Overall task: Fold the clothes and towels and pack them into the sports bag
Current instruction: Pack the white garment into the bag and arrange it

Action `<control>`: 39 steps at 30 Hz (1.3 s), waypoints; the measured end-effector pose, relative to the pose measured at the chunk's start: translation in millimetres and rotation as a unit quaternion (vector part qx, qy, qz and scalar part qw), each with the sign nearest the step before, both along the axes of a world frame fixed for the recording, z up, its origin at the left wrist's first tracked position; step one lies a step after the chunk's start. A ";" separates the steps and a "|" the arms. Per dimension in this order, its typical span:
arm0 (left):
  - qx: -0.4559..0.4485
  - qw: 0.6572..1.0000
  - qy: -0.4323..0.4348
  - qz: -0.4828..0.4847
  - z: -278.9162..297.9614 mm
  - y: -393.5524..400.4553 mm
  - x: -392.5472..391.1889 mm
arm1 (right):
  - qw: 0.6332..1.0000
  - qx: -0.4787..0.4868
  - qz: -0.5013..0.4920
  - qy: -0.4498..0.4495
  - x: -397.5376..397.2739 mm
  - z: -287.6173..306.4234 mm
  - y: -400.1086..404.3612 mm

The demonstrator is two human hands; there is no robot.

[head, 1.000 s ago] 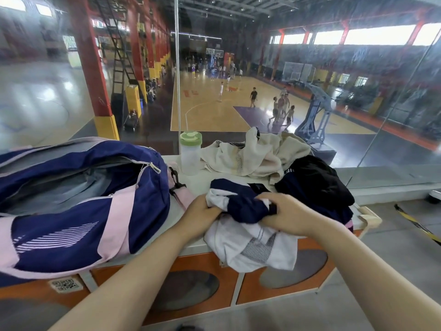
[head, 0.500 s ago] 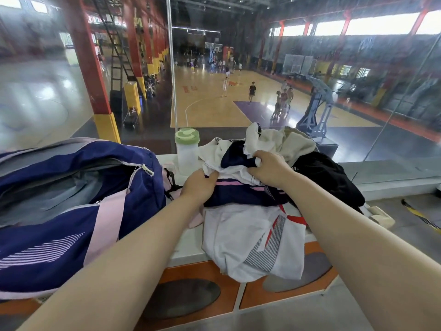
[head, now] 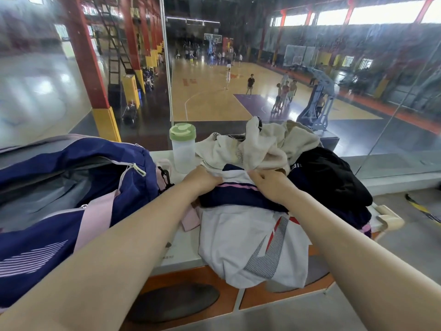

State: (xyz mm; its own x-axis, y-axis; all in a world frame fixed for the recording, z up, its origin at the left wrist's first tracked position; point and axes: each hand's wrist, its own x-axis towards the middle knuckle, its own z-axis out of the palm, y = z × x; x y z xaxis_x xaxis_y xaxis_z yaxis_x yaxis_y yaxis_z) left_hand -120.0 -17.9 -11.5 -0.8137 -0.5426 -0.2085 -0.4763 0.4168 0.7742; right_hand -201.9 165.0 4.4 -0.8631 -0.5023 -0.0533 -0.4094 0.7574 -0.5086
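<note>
Both forearms stretched forward over the desk, toward the heap of clothes. Left hand at the far left corner of the white and navy shirt, fingers curled under and pinching the cloth. Right hand at the far edge of the same shirt, fingertips bent and nipping the fabric near the collar. Shirt spread flat in front of the heap, near end hanging over the desk edge. Cream towel and black garment piled just behind and right of the shirt. Sports bag left of the shirt, unzipped, mouth gaping. Bottle with green lid between bag and heap, upright.

Compared with half a second ago: right hand lower and closer to the left one, no more lifted against the towel; shirt pulled flatter, navy band with pink stripe more exposed.
</note>
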 end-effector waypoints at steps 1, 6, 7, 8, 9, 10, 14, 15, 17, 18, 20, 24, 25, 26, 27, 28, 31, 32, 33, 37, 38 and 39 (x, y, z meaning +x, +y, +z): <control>0.038 0.999 0.007 0.004 0.1 -1.0 -1.9 | 0.999 0.018 0.027 0.010 -3.0 -2.2 1.1; 0.147 0.989 0.016 0.022 12.8 -0.3 -5.7 | 0.996 0.043 0.059 0.051 -2.2 -17.4 3.4; 0.163 0.986 0.022 0.020 15.3 0.1 -6.5 | 0.996 0.044 0.049 0.057 -1.3 -17.2 4.3; 0.175 0.984 0.027 0.011 18.4 1.2 -6.3 | 0.996 0.043 0.043 0.060 -0.3 -17.4 4.8; 0.180 0.983 0.035 -0.005 20.9 1.6 -6.2 | 0.996 0.039 0.038 0.064 -1.1 -19.0 5.3; 0.181 0.982 0.043 -0.024 24.1 2.9 -5.5 | 0.996 0.035 0.037 0.069 0.5 -18.1 5.7; 0.185 0.975 0.087 -0.085 35.2 14.3 0.9 | 0.994 0.026 0.054 0.087 2.1 -5.9 7.4; 0.173 0.975 0.098 -0.097 37.3 17.5 1.6 | 0.994 0.029 0.063 0.084 1.0 -0.6 7.2; 0.135 0.978 0.122 -0.105 42.9 23.0 3.4 | 0.993 0.046 0.078 0.079 -3.9 7.5 5.5; 0.124 0.978 0.132 -0.103 45.7 25.0 4.9 | 0.992 0.045 0.079 0.083 -3.5 11.9 4.6; 0.128 0.975 0.154 -0.101 53.1 25.8 7.0 | 0.992 -0.001 0.053 0.111 -2.3 20.0 3.2; 0.143 0.966 0.196 -0.091 71.9 24.1 13.6 | 0.971 -0.114 -0.054 0.201 5.7 41.9 6.8; 0.135 0.967 0.197 -0.089 76.3 22.4 16.1 | 0.963 -0.109 -0.066 0.239 8.8 49.5 8.6; 0.124 0.968 0.195 -0.093 79.9 20.3 18.7 | 0.952 -0.101 -0.070 0.282 10.4 55.7 10.0; 0.111 0.970 0.193 -0.102 83.3 17.6 20.9 | 0.940 -0.101 -0.062 0.318 12.2 61.4 10.9; 0.099 0.971 0.189 -0.109 86.9 15.4 23.9 | 0.934 -0.110 -0.036 0.337 14.7 65.8 11.1; 0.075 0.973 0.182 -0.121 95.3 7.8 31.9 | 0.931 -0.131 0.117 0.321 26.8 66.4 10.9; 0.061 0.975 0.178 -0.116 97.7 5.5 34.2 | 0.927 -0.144 0.150 0.313 33.7 64.4 11.4; 0.050 0.977 0.173 -0.111 99.8 3.4 37.2 | 0.924 -0.158 0.166 0.306 41.4 63.1 12.1; 0.008 0.976 0.148 -0.159 108.4 -5.0 53.7 | 0.963 -0.144 0.185 0.134 63.7 62.4 9.9; -0.001 0.974 0.136 -0.180 111.0 -6.7 59.7 | 0.967 -0.135 0.198 0.087 66.6 63.4 6.7; -0.007 0.973 0.122 -0.196 112.5 -9.1 65.5 | 0.967 -0.128 0.212 0.056 69.0 64.4 2.5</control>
